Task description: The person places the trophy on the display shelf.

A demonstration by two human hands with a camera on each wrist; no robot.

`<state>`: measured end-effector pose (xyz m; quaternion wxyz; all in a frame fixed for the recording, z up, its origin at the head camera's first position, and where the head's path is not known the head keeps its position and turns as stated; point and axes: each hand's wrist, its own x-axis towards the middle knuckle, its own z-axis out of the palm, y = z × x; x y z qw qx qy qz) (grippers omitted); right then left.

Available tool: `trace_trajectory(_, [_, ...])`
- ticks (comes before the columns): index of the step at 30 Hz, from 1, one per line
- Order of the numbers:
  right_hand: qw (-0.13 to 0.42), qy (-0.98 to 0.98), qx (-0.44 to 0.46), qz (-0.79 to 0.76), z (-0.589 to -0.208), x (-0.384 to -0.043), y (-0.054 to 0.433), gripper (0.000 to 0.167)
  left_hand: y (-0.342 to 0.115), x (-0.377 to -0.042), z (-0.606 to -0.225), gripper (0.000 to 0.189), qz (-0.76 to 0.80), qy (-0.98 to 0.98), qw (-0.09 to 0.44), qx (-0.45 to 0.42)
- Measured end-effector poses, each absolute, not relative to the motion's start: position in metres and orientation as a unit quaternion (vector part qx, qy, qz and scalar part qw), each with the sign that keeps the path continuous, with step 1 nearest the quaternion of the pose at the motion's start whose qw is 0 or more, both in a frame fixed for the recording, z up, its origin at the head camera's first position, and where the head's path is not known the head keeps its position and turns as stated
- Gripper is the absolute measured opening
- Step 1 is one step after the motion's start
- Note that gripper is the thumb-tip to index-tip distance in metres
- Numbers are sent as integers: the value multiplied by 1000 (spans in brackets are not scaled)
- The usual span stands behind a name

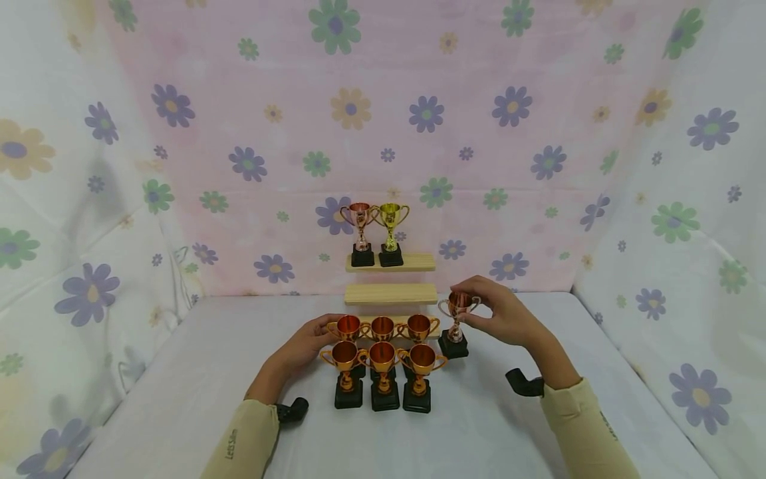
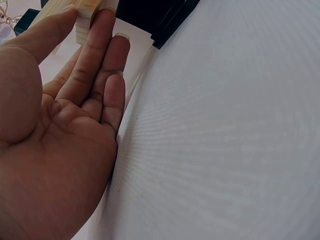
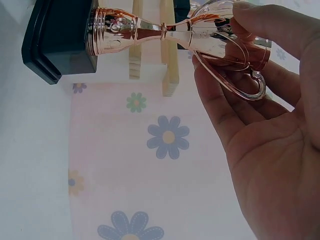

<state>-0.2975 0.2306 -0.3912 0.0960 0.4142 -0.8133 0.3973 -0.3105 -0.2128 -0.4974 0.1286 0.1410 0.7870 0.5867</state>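
Observation:
By the cup's rim and handle, my right hand (image 1: 499, 309) grips a shiny rose-gold trophy (image 1: 456, 329) with a black square base. It is upright, just right of the wooden stand's lowest step (image 1: 433, 327); in the right wrist view the trophy (image 3: 150, 30) appears sideways. My left hand (image 1: 308, 342) lies low at the left of the bronze trophies, its fingers fairly straight. In the left wrist view, the left thumb and fingertips (image 2: 104, 22) are right at the end of a wooden step (image 2: 88, 10), beside a black base (image 2: 145, 17).
Two rows of three bronze trophies (image 1: 383, 359) stand in front of the stand, partly hiding its lowest step. On the top step (image 1: 419, 261) stand a rose-gold trophy (image 1: 362, 233) and a gold trophy (image 1: 391, 233). The middle step (image 1: 391, 293) is bare wood. Flowered cloth (image 1: 383, 133) hangs behind.

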Motion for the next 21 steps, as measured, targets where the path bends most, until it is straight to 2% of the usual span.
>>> trace_trajectory(13, [110,-820,393,402,-388,-297,233,49,-214,-312,-498,46,589,780,129,167])
trace_trajectory(21, [125,-826,373,404,-384,-296,234,49,-214,-312,-499,47,591,785,129,135])
